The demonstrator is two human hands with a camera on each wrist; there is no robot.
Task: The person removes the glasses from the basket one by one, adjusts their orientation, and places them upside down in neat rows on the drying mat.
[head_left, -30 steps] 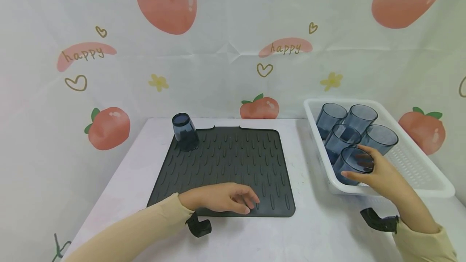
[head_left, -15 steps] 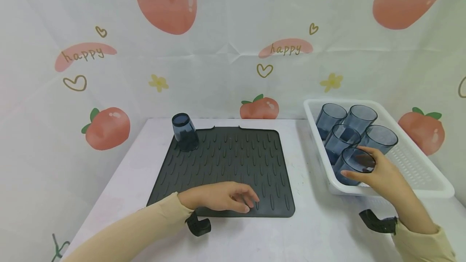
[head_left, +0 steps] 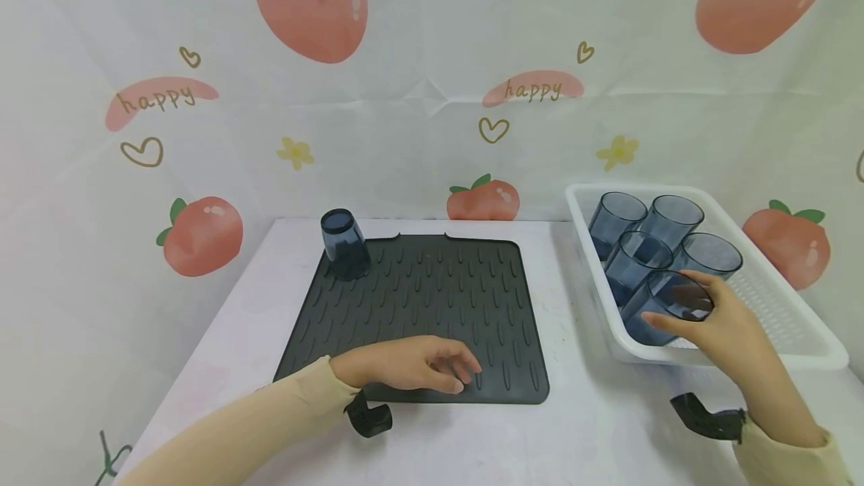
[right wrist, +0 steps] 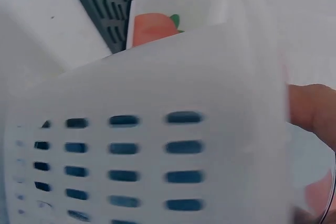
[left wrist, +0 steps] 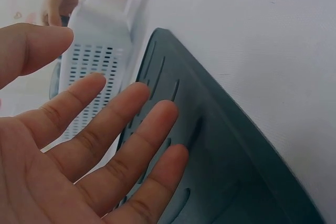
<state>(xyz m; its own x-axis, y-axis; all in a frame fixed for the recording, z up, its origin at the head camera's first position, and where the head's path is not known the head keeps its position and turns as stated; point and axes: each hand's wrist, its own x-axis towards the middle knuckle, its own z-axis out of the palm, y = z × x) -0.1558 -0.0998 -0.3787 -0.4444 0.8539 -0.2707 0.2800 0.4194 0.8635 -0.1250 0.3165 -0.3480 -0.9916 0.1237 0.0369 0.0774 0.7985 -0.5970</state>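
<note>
In the head view my right hand (head_left: 718, 328) grips a clear blue drinking glass (head_left: 644, 317) in the white basket's front left corner, thumb on the near side and fingers at the far side of the rim. This glass leans to the right, mouth up. My right thumb (right wrist: 314, 109) shows past the basket wall in the right wrist view, where most of the hand is hidden. My left hand (head_left: 415, 366) hangs loosely over the front of the dark ribbed mat (head_left: 432, 298), holding nothing; its fingers (left wrist: 123, 169) are spread in the left wrist view.
The slotted white basket (head_left: 806, 358) stands at the table's right with several more glasses (head_left: 641, 250), mouths up. One upside-down glass (head_left: 346, 250) stands on the mat's far left corner. Behind the table (head_left: 567, 411) hangs a fruit-printed cloth (head_left: 418, 141).
The gripped glass has tipped and shifted a little to the right with my right hand in the last half second. My left hand has stayed in place.
</note>
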